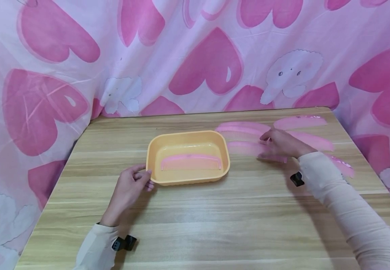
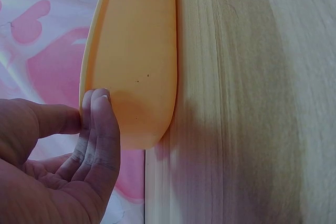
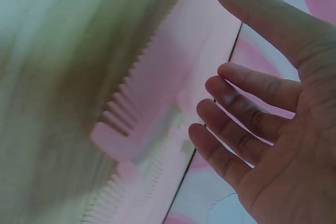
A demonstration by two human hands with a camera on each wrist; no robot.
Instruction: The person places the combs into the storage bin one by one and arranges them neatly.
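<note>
Left hand [image 1: 132,185] pinches tray [image 1: 189,181]; right hand [image 1: 281,144] over combs [image 1: 243,126], white marks [image 1: 314,117] illegible.

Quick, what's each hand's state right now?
Left hand: closed, pinching the edge of the yellow tray.
Right hand: open at the pink combs, holding nothing.

No word, brand or number is legible at my bench [image 1: 195,228]. Small, indistinct marks stand on the back of the pink comb [image 1: 297,123] nearest the far right corner, too small for me to tell whether they are letters. White marks show on a second comb [image 1: 344,168], close to the right edge and partly behind my sleeve [image 1: 326,178]; those, too, I cannot read.
</note>
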